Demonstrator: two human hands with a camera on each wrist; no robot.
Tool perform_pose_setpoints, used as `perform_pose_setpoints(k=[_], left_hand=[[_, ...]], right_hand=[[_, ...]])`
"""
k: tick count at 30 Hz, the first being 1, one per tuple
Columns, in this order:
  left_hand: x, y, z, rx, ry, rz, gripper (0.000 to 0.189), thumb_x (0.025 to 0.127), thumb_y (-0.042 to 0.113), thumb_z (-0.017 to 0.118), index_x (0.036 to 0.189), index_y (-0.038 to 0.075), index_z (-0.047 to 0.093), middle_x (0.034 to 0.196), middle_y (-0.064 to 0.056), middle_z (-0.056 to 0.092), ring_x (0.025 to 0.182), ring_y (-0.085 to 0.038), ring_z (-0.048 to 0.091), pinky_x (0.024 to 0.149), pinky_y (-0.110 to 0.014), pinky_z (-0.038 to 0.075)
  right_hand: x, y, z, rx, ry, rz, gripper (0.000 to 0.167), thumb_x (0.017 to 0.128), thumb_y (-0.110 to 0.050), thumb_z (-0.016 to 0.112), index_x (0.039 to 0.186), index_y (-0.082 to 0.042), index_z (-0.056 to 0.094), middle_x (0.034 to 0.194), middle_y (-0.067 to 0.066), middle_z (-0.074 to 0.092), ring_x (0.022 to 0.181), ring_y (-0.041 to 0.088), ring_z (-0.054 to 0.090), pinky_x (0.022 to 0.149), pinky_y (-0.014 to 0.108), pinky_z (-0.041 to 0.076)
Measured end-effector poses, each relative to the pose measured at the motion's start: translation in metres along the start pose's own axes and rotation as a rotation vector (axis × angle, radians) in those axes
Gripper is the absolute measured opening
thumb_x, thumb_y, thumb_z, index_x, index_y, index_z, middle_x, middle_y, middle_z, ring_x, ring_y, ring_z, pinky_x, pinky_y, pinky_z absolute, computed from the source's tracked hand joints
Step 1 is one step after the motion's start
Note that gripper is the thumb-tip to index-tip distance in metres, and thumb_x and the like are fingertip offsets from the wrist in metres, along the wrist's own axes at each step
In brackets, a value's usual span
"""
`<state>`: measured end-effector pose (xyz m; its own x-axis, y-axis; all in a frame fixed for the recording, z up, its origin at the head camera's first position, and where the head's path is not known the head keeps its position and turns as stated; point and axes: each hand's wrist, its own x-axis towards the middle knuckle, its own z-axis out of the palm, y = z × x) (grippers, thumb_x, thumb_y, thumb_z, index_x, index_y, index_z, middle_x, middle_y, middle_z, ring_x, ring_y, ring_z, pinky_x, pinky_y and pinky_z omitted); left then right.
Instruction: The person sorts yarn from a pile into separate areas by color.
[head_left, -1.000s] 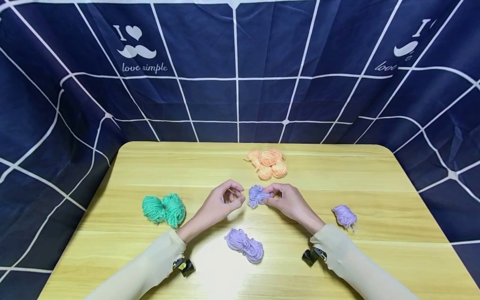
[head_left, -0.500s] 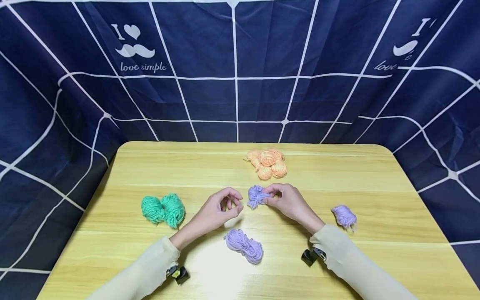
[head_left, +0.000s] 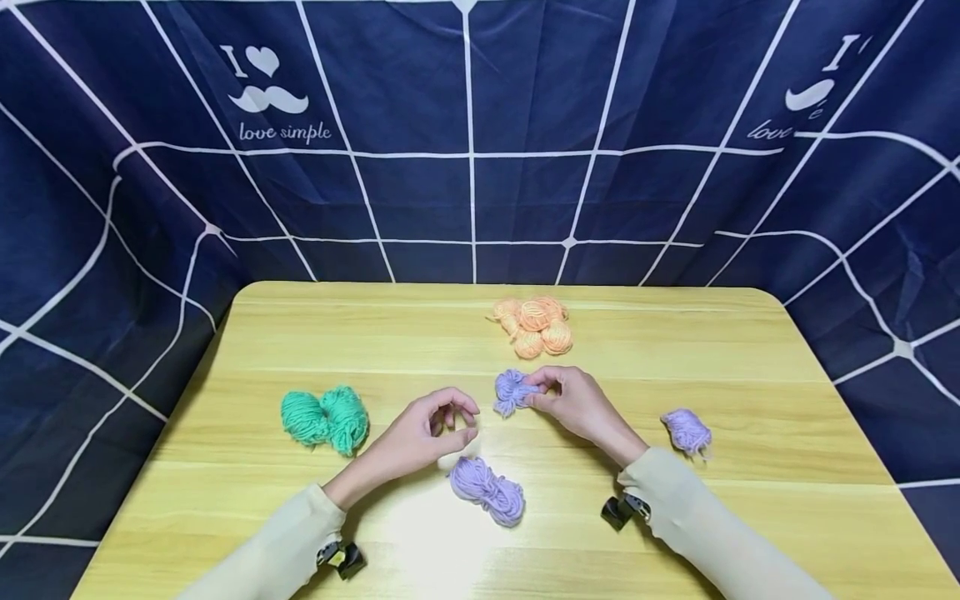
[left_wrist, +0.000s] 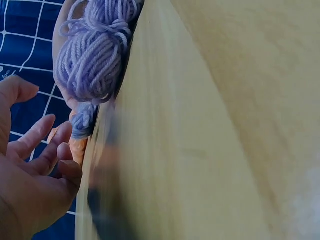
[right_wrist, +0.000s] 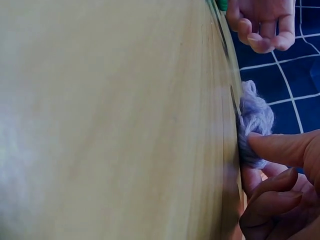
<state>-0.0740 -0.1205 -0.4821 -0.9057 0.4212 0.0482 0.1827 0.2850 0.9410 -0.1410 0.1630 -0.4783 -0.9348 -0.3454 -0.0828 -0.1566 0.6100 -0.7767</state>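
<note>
My right hand (head_left: 573,402) pinches a small purple yarn bundle (head_left: 511,392) between thumb and fingers at its right end. In the right wrist view the thumb presses on that yarn bundle (right_wrist: 254,120) close over the table. My left hand (head_left: 422,431) holds nothing; its fingers are loosely bent, with a gap between thumb and forefinger. Just below its fingertips lies a longer lilac yarn skein (head_left: 487,492), tied at the middle. This lilac skein (left_wrist: 92,67) looms large in the left wrist view, beyond the left hand (left_wrist: 37,170).
A cluster of several orange yarn balls (head_left: 534,326) lies toward the back of the wooden table (head_left: 360,333). To the left sits a green yarn skein (head_left: 326,418), and to the right another purple yarn bundle (head_left: 686,431). A dark blue checked cloth (head_left: 405,200) hangs behind.
My left hand has drawn back left and toward me, away from the small purple bundle, and its fingers have spread. My right hand stays in place on that bundle.
</note>
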Motion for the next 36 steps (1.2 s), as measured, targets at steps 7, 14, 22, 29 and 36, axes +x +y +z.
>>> perform_pose_setpoints(k=[7, 14, 22, 29, 36], left_hand=[[-0.008, 0.001, -0.002, -0.005, -0.072, -0.005, 0.034, 0.095, 0.025, 0.084, 0.124, 0.011, 0.072, 0.104, -0.014, 0.066, 0.090, -0.032, 0.056, 0.076, -0.030, 0.045], [-0.013, 0.001, -0.002, -0.013, -0.152, 0.020, 0.036, 0.092, 0.024, 0.086, 0.123, 0.010, 0.073, 0.111, -0.010, 0.070, 0.096, -0.034, 0.055, 0.081, -0.034, 0.046], [-0.022, -0.002, 0.001, 0.028, -0.193, 0.025, 0.034, 0.091, 0.027, 0.087, 0.120, 0.017, 0.073, 0.105, -0.001, 0.064, 0.097, -0.027, 0.055, 0.084, -0.033, 0.048], [-0.024, -0.004, 0.000, 0.054, -0.201, 0.041, 0.032, 0.089, 0.025, 0.089, 0.117, 0.023, 0.073, 0.099, -0.003, 0.060, 0.090, -0.024, 0.054, 0.075, -0.030, 0.047], [-0.025, -0.004, 0.000, 0.059, -0.212, 0.064, 0.030, 0.090, 0.022, 0.088, 0.116, 0.020, 0.074, 0.097, 0.001, 0.060, 0.086, -0.026, 0.055, 0.074, -0.030, 0.047]], right_hand=[[0.001, -0.001, 0.000, -0.019, 0.000, -0.002, 0.013, 0.095, -0.011, 0.084, 0.108, -0.011, 0.082, 0.093, -0.002, 0.069, 0.088, 0.018, 0.060, 0.085, 0.040, 0.048], [0.000, -0.004, -0.001, -0.030, -0.003, -0.002, 0.012, 0.096, -0.011, 0.083, 0.107, -0.012, 0.081, 0.093, -0.002, 0.069, 0.089, 0.019, 0.060, 0.086, 0.041, 0.048], [-0.001, -0.005, -0.002, -0.030, -0.012, 0.019, 0.011, 0.096, -0.011, 0.083, 0.106, -0.012, 0.080, 0.093, -0.002, 0.069, 0.088, 0.019, 0.060, 0.087, 0.041, 0.048], [0.000, -0.004, -0.001, -0.038, -0.011, 0.015, 0.012, 0.095, -0.011, 0.083, 0.107, -0.011, 0.080, 0.093, -0.002, 0.069, 0.088, 0.019, 0.059, 0.087, 0.041, 0.048], [0.000, -0.004, -0.001, -0.036, -0.013, 0.021, 0.012, 0.096, -0.011, 0.083, 0.108, -0.010, 0.080, 0.093, -0.002, 0.068, 0.087, 0.019, 0.058, 0.085, 0.040, 0.048]])
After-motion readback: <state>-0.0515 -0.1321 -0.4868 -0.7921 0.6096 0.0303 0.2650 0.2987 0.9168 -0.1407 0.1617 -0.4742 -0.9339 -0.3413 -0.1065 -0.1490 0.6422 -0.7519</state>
